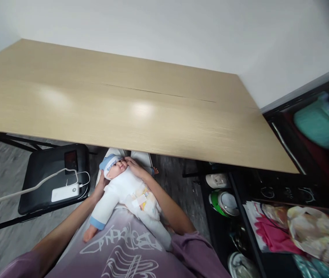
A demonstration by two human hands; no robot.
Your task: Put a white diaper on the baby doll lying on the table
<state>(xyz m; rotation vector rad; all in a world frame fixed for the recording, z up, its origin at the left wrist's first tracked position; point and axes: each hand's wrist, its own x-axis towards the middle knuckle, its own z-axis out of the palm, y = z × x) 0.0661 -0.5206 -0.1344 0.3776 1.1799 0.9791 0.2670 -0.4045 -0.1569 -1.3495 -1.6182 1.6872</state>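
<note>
A baby doll [121, 187] lies on its back across my lap and belly, head toward the table. It wears a white outfit with blue cuffs and a printed front, and a blue and white knit hat [110, 162] with lettering. My left hand [102, 182] cups the left side of the doll's head at the hat's edge, fingers partly hidden behind it. Against the other cheek and neck rests my right hand [135, 168], fingers curled around that side. Between them, both hands support the head. One doll arm hangs out at the left, the other at the right.
A wooden table [141, 108] spans the view ahead. At left, a black stool [48, 166] carries a white power bank [65, 192] with a cable and a dark phone-like device [70, 161]. On the right stands a dark shelf with tins, a pink cloth [271, 233] and plastic bags [312, 227].
</note>
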